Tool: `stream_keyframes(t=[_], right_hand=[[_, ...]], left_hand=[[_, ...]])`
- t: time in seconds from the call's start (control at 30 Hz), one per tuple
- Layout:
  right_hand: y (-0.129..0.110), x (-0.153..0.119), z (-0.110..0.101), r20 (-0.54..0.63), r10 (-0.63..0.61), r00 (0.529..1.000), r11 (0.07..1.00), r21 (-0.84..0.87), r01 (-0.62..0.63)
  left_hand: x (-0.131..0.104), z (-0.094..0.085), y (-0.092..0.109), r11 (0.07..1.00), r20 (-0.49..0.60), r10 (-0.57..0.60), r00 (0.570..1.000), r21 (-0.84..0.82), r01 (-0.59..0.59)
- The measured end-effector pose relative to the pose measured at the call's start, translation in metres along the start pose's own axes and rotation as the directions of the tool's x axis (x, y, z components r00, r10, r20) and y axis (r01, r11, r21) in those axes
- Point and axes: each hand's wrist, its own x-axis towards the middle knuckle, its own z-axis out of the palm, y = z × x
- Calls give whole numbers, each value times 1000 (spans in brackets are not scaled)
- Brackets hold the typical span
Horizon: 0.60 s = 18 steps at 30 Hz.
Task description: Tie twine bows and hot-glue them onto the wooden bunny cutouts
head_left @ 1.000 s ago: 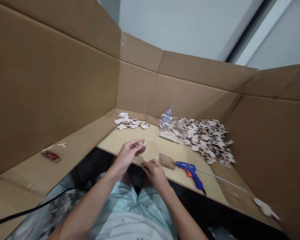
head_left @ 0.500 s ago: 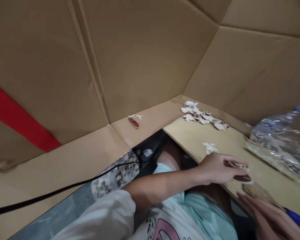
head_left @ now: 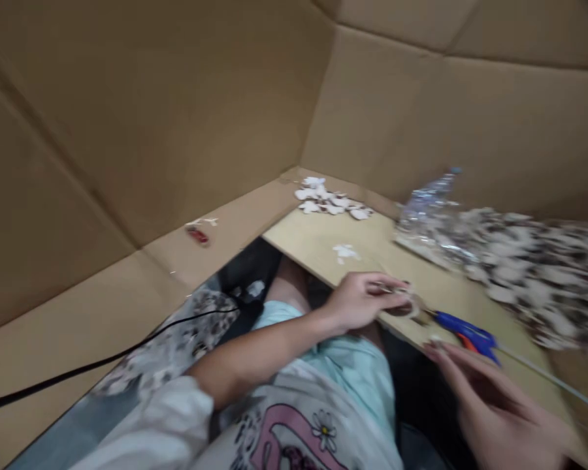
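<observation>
My left hand (head_left: pixel 357 301) is closed round a small flat brown-and-white piece (head_left: pixel 404 310), held just over the near edge of the wooden board (head_left: pixel 377 251). To its right, my right hand (head_left: pixel 504 405) is blurred, its thumb and fingertips pinched together. A whitish speck shows at those fingertips, too small to name. A blue glue gun (head_left: pixel 465 331) with an orange trigger lies on the board between and beyond the hands, its tip toward the held piece. On the board past my left hand is a small white cut-out piece (head_left: pixel 345 252).
White and brown cut-out pieces (head_left: pixel 330 199) lie in the board's far corner. A clear plastic bag (head_left: pixel 428 212) stands beside a large heap of similar pieces (head_left: pixel 534 261). Red-handled cutters (head_left: pixel 197 235) rest on the cardboard ledge. A black cord (head_left: pixel 112 358) crosses at left. Cardboard walls (head_left: pixel 200 111) enclose the space.
The view has swung right, bringing the heap and the whole glue gun into sight. My right hand has come away from the piece in my left hand, and its fingertips are now pinched.
</observation>
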Motion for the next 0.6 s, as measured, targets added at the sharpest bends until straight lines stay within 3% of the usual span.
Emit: stream_keyframes(t=[0.1,0.27,0.4,0.6], right_hand=[[-26,7,5,16,-56,998,998,37,55],[-36,9,-4,51,1,999,991,133,-8],[-40,10,-7,102,-128,987,984,135,113],[-42,11,-3,26,-231,973,972,43,230]], left_hand=[[-4,5,9,1000,-2,9,1000,12,-9],[-11,13,19,991,27,22,999,135,-25],[-17,17,22,975,81,28,996,217,-45],[-20,21,21,957,97,38,995,283,-65]])
